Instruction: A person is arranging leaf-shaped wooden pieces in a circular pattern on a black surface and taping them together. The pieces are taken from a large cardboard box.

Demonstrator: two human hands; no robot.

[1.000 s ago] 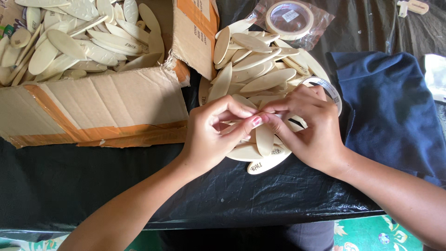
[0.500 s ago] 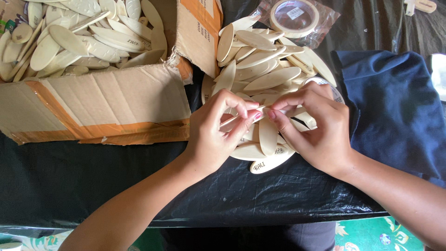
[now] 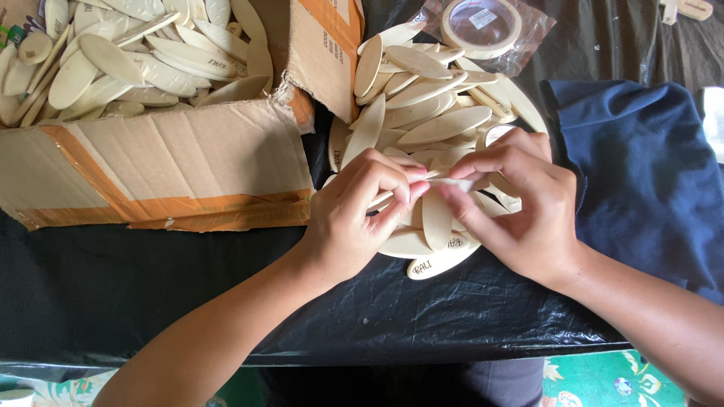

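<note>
My left hand (image 3: 362, 215) and my right hand (image 3: 520, 207) meet fingertip to fingertip over a pile of pale wooden oval pieces (image 3: 422, 105). Between the thumbs and forefingers of both hands is pinched a thin pale strip (image 3: 437, 179); what kind of strip it is I cannot tell. Just below the fingers lie more ovals, one upright (image 3: 436, 218) and one with dark lettering at the pile's near edge (image 3: 437, 262). My palms hide part of the pile.
An open cardboard box (image 3: 173, 158) at the left holds several more ovals (image 3: 113, 53). A tape roll in a clear bag (image 3: 483, 22) lies at the back. A dark blue cloth (image 3: 648, 173) is at the right. Black plastic sheeting (image 3: 151, 301) covers the table.
Both hands stay pinched together over the pile; the fingertips have shifted only slightly, working the strip between them.
</note>
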